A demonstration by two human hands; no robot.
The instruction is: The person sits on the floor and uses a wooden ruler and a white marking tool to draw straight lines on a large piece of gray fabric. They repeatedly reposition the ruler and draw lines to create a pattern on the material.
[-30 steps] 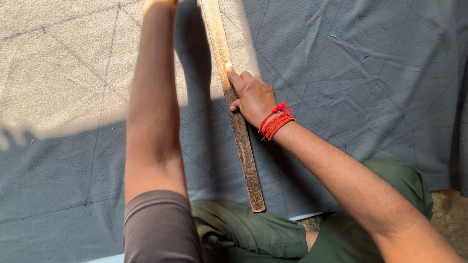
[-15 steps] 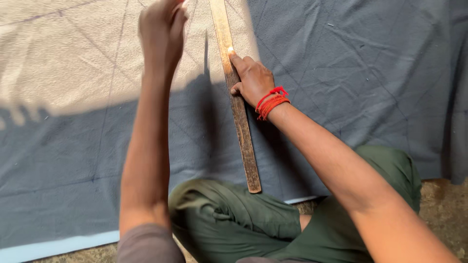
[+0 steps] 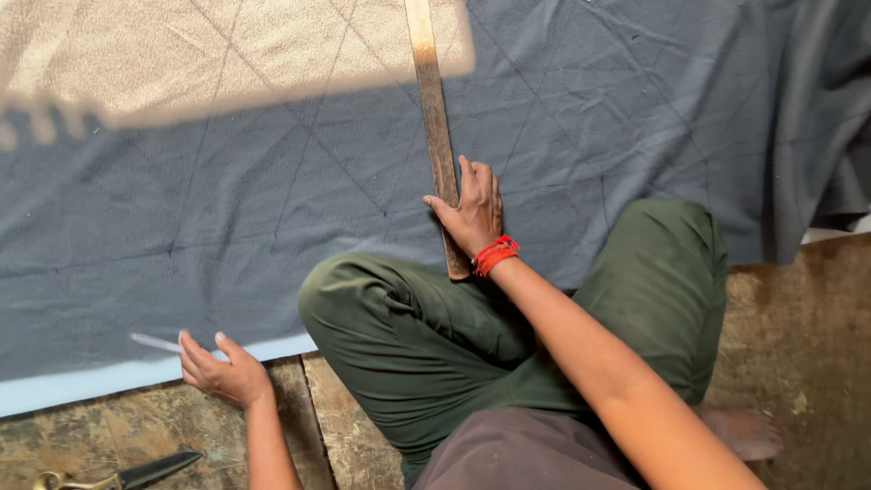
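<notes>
Ruler (image 3: 434, 127), long and wooden, lay from 12 toward 6 o'clock on the grey cloth (image 3: 635, 118), pinned flat by the right hand (image 3: 472, 210), no clenched grip; left hand (image 3: 222, 367), released, reached at 8 o'clock by a thin marker (image 3: 154, 342); marking step, realignment likely next.

The wooden ruler (image 3: 434, 118) runs off the far edge, its near end hidden under the right hand (image 3: 472, 213). Scissors (image 3: 122, 474) are cut off at the near-left edge. The thin stick (image 3: 154, 343) by the left hand (image 3: 222, 370), perhaps chalk, is blurred.

Tailoring workshop: marked cloth (image 3: 635, 118), scissors (image 3: 136, 472)
</notes>
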